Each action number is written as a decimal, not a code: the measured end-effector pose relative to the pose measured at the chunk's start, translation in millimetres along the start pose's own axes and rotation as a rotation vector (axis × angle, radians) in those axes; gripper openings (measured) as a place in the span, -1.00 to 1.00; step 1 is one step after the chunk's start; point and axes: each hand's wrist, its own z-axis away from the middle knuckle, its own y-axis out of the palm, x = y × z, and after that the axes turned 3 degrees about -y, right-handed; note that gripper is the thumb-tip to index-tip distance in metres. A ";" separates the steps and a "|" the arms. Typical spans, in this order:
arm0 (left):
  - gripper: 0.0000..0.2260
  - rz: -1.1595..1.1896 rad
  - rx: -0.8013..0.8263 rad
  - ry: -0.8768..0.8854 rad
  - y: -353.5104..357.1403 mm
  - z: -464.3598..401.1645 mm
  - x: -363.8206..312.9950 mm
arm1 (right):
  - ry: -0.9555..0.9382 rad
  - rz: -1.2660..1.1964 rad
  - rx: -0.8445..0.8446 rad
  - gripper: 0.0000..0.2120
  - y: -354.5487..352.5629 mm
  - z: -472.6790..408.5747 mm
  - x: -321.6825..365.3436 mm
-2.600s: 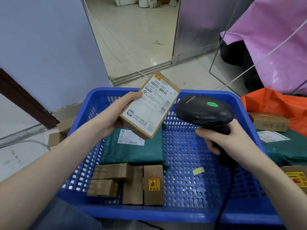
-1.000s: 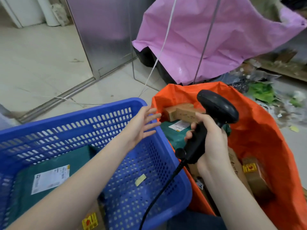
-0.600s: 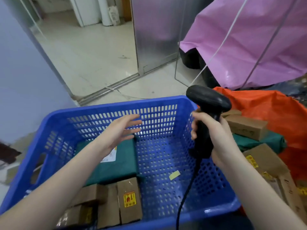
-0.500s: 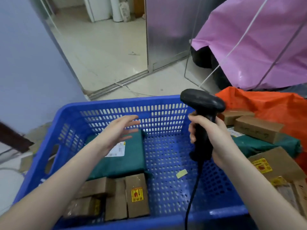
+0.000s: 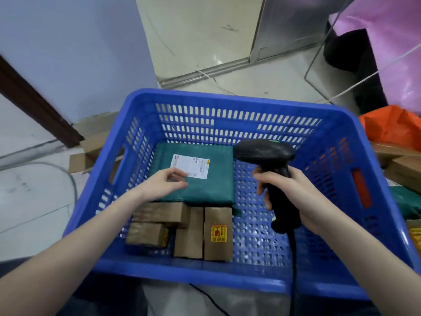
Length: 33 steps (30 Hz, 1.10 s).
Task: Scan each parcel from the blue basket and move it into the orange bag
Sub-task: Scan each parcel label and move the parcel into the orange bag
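The blue basket (image 5: 227, 103) fills the middle of the view. Inside lie a flat green parcel (image 5: 211, 188) with a white label (image 5: 190, 166) and several small brown boxes (image 5: 217, 233) along the near side. My left hand (image 5: 164, 184) hovers over the green parcel's near left corner, fingers loosely curled, holding nothing. My right hand (image 5: 293, 192) grips the handle of the black barcode scanner (image 5: 264, 152), whose head points left over the basket. The orange bag (image 5: 391, 128) shows at the right edge, with brown and green parcels in it.
The scanner's black cable (image 5: 293, 258) drops over the basket's near rim. Flattened cardboard (image 5: 95, 142) lies on the floor left of the basket. A pink sheet (image 5: 396, 42) hangs at the upper right, and a metal door frame (image 5: 257, 30) stands behind.
The box I held went into the orange bag. My view swung back left to the basket. My left hand dropped lower over the green parcel, and the scanner came down over the basket.
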 end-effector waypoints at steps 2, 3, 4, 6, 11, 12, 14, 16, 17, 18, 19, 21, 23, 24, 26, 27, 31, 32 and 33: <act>-0.80 -0.007 0.009 -0.021 2.2 -4.9 14.9 | 0.036 0.016 0.051 -0.93 7.2 -0.5 -6.0; -0.80 -0.008 0.009 -0.027 3.2 -7.7 20.4 | 0.056 0.032 0.081 -0.93 10.4 -0.7 -8.2; -0.79 -0.011 0.012 -0.029 4.2 -10.2 24.5 | 0.074 0.053 0.109 -0.92 13.0 -0.8 -10.3; -0.76 -0.026 0.027 -0.027 6.3 -15.2 31.1 | 0.106 0.092 0.149 -0.89 18.0 -1.1 -15.2; -0.64 -0.109 0.057 -0.018 11.6 -20.7 41.0 | 0.157 0.138 0.166 -0.79 25.9 -3.7 -21.9; -0.62 -0.142 0.058 -0.010 13.8 -21.5 42.3 | 0.164 0.133 0.158 -0.80 26.2 -4.4 -22.5; -0.57 -0.240 0.065 0.010 18.6 -24.4 48.1 | 0.175 0.129 0.148 -0.81 26.6 -5.1 -23.4; -0.47 -0.417 0.089 0.036 23.9 -28.1 56.4 | 0.183 0.135 0.143 -0.81 27.0 -5.3 -24.3; -0.41 -0.557 0.104 0.041 26.3 -29.5 60.3 | 0.184 0.135 0.139 -0.80 27.2 -5.2 -24.0; -0.36 -0.713 0.120 0.040 28.3 -30.6 63.6 | 0.187 0.132 0.136 -0.80 27.2 -5.5 -24.2; -0.33 -0.849 0.135 0.034 29.7 -32.0 66.7 | 0.187 0.130 0.135 -0.79 26.9 -5.4 -23.7; -0.28 -1.010 0.158 0.034 32.1 -34.4 71.2 | 0.186 0.129 0.139 -0.79 26.3 -5.5 -23.9; -0.27 -1.120 0.145 0.059 34.4 -36.6 73.5 | 0.184 0.122 0.142 -0.81 25.4 -5.2 -23.6; -0.30 -1.166 0.133 0.075 35.1 -36.8 73.3 | 0.181 0.115 0.143 -0.82 25.0 -4.9 -23.4; -0.37 -1.162 0.106 0.091 33.8 -36.4 70.2 | 0.170 0.106 0.141 -0.82 23.9 -4.7 -22.2; -0.40 -1.108 0.083 0.097 31.6 -35.9 66.8 | 0.161 0.102 0.135 -0.82 23.5 -5.1 -21.0; -0.40 -0.640 -0.045 0.143 10.1 -23.2 29.1 | 0.083 0.032 0.069 -0.84 21.9 -2.7 -9.1; -0.40 -0.491 -0.065 0.146 3.2 -16.8 13.1 | 0.056 0.005 0.049 -0.84 20.6 -1.4 -5.2; -0.42 -0.359 -0.082 0.146 -3.1 -9.2 -5.0 | 0.029 -0.020 0.028 -0.82 18.9 0.0 -0.8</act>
